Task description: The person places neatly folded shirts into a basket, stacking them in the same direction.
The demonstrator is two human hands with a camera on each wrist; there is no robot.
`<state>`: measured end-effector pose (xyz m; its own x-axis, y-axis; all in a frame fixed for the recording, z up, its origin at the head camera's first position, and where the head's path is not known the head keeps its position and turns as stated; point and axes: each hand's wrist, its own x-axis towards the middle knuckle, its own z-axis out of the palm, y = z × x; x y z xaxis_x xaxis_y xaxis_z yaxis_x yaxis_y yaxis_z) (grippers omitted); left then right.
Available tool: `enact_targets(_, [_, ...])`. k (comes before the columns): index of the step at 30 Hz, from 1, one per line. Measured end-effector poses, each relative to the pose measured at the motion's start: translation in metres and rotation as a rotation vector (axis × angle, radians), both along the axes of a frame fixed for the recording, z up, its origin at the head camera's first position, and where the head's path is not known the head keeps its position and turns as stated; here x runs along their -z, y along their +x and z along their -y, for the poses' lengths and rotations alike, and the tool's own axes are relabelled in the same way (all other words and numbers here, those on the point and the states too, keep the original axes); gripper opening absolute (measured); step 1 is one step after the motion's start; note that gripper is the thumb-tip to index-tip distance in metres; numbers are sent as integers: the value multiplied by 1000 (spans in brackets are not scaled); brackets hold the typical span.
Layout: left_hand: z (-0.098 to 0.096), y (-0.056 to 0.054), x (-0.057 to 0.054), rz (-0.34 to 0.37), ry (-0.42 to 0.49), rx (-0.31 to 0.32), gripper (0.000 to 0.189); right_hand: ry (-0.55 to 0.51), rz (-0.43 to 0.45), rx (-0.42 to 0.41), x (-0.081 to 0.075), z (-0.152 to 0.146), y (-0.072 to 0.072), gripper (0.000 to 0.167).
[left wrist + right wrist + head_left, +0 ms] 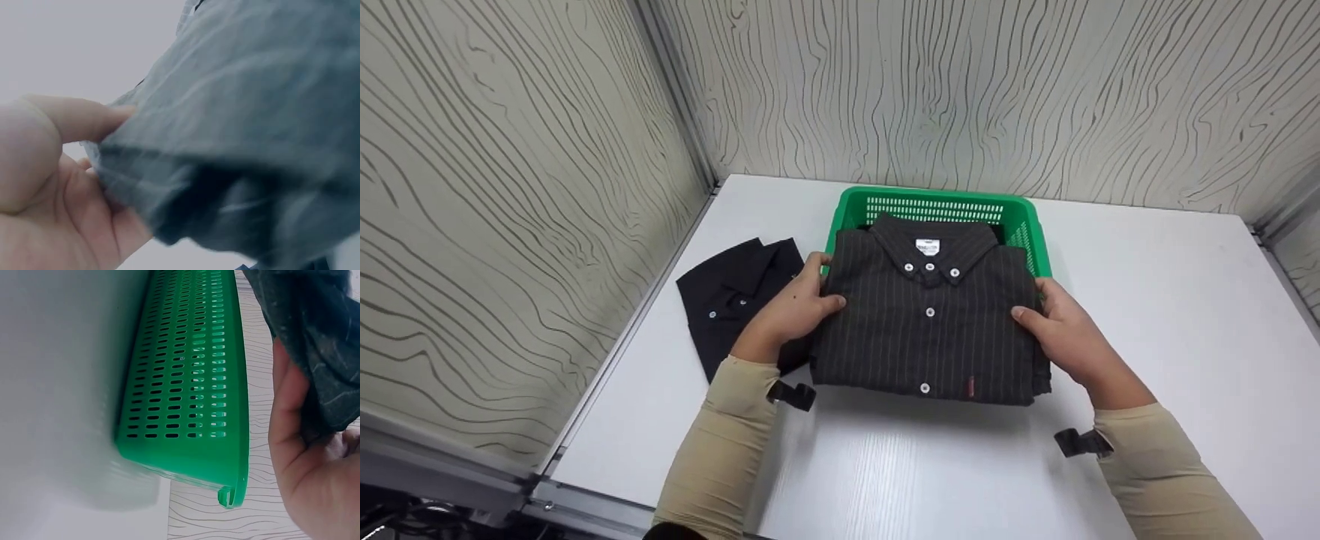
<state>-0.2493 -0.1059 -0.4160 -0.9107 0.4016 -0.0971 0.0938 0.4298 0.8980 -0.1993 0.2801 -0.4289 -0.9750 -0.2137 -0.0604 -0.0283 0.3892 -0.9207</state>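
A folded dark pinstriped shirt (877, 330) with white buttons and a small red tab is held up by both hands, collar toward the back. My left hand (799, 304) grips its left side, thumb on top and fingers beneath, as the left wrist view shows. On the opposite side, my right hand (1069, 330) holds the edge the same way; in the right wrist view its fingers lie under the cloth. Behind and partly below the shirt is a green plastic basket (180, 382), its front hidden in the head view. Whatever lies deeper in the basket is mostly covered.
Left of the basket, a black folded shirt (727, 281) lies on the white table (1147, 277), partly behind my left forearm. Wood-grain patterned panels (960, 90) stand at the back and left of the table.
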Motion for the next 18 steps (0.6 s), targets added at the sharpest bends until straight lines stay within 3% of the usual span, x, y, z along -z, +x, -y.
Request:
enact_targets(5, [-6, -6, -3, -17, -66, -40, 69, 51, -5, 15, -2, 2, -9, 53])
enact_targets(12, [-4, -16, -7, -7, -31, 13, 82, 41, 10, -6, -7, -3, -21, 53])
enact_targets(18, [-8, -25, -10, 2, -33, -14, 87, 86, -5, 24, -12, -9, -33, 51])
